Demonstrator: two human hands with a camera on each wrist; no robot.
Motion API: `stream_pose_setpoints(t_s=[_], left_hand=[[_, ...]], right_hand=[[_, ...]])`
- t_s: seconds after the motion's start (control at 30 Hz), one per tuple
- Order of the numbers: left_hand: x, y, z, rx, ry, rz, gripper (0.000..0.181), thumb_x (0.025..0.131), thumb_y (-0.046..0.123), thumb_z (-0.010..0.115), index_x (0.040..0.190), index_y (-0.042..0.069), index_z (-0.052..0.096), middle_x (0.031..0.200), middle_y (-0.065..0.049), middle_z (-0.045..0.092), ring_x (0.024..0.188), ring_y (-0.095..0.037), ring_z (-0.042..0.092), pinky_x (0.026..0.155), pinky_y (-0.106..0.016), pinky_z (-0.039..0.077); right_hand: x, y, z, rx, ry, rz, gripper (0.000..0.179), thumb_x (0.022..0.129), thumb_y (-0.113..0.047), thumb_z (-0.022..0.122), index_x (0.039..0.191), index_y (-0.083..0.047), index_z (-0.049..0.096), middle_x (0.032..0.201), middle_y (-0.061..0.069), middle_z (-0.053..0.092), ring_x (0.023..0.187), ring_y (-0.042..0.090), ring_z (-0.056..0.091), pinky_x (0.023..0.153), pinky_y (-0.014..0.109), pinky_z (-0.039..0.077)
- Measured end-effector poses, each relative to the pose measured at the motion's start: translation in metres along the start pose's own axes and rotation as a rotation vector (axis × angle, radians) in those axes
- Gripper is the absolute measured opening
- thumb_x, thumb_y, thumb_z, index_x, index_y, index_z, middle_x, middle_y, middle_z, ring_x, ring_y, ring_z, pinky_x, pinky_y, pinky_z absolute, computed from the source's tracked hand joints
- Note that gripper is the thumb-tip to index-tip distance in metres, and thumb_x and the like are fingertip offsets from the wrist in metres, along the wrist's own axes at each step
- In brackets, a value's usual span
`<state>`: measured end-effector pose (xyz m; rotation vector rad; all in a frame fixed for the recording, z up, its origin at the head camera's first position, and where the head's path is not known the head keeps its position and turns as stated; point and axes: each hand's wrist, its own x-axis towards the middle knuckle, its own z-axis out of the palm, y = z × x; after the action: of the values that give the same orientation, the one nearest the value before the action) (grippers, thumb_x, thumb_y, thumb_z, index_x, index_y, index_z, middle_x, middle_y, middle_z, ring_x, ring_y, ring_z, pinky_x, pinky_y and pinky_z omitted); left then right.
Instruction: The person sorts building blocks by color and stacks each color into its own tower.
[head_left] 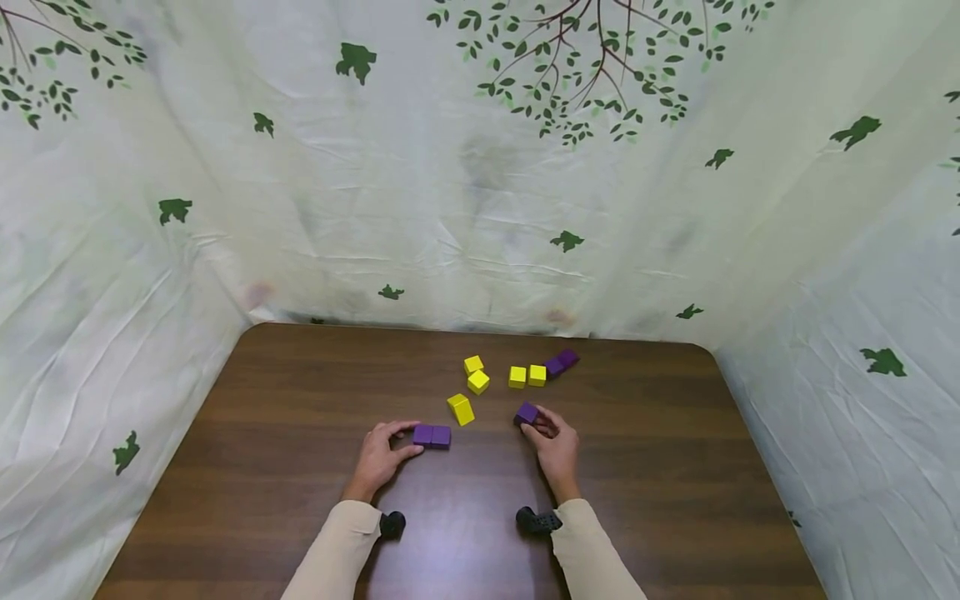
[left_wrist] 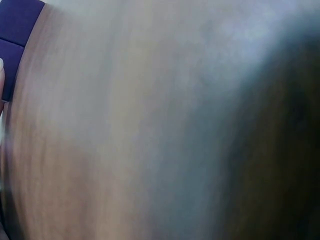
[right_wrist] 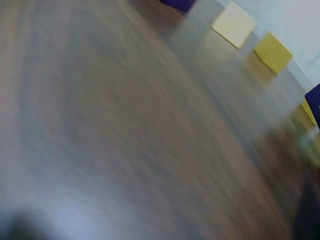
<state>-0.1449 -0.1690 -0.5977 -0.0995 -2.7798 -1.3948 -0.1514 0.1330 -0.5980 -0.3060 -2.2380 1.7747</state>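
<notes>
Two purple cubes (head_left: 432,437) sit side by side on the wooden table. My left hand (head_left: 383,457) pinches the left one of this pair between thumb and fingers. At the left wrist view's upper left corner, the same purple cubes (left_wrist: 19,21) show with a fingertip against one. A little farther right, my right hand (head_left: 557,448) grips a single purple cube (head_left: 527,412) with its thumb and fingers. That purple cube (right_wrist: 315,106) is cut off by the right edge of the right wrist view.
Several yellow cubes (head_left: 478,382) lie beyond the hands, among them a tilted yellow pair (head_left: 461,409) between both hands. Two yellow cubes (head_left: 517,377) stand farther right, beside another purple pair (head_left: 561,362). A leaf-printed cloth (head_left: 420,208) hangs behind the table (head_left: 637,433).
</notes>
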Motion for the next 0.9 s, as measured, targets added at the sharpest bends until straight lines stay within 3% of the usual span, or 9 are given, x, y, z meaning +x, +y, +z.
stream_pose_setpoints(t_s=[0.37,0.6,0.73,0.9], left_hand=[[0.000,0.000,0.000,0.005,-0.005,-0.006,0.039,0.074,0.015,0.083,0.112,0.010,0.072,0.092,-0.005,0.062,0.090,-0.023,0.052,0.086,-0.042,0.035],[0.001,-0.003,0.002,0.001,0.017,0.034,0.040,0.072,0.014,0.084,0.110,0.010,0.072,0.088,-0.003,0.062,0.087,-0.022,0.052,0.083,-0.040,0.035],[0.001,-0.003,0.001,0.002,0.027,0.053,0.040,0.071,0.014,0.084,0.109,0.009,0.072,0.087,-0.003,0.062,0.087,-0.022,0.053,0.083,-0.041,0.035],[0.001,-0.002,0.000,0.003,0.016,0.038,0.040,0.072,0.014,0.083,0.111,0.009,0.072,0.088,-0.004,0.062,0.088,-0.023,0.053,0.084,-0.041,0.035]], right_hand=[[-0.028,-0.012,0.031,0.107,-0.100,0.052,0.039,0.076,0.000,0.079,0.113,0.003,0.068,0.101,0.018,0.068,0.091,0.027,0.064,0.078,0.025,0.052],[-0.047,-0.055,0.038,0.086,-0.203,-0.025,0.037,0.080,0.005,0.074,0.114,0.012,0.063,0.103,0.026,0.065,0.094,0.041,0.062,0.085,0.049,0.051],[-0.051,-0.068,0.044,0.095,-0.242,-0.044,0.036,0.080,0.004,0.073,0.114,0.011,0.063,0.105,0.027,0.064,0.096,0.045,0.061,0.086,0.054,0.048],[-0.043,-0.046,0.062,0.053,-0.268,-0.109,0.037,0.079,-0.007,0.078,0.114,0.002,0.067,0.104,0.018,0.068,0.096,0.038,0.064,0.087,0.050,0.050]])
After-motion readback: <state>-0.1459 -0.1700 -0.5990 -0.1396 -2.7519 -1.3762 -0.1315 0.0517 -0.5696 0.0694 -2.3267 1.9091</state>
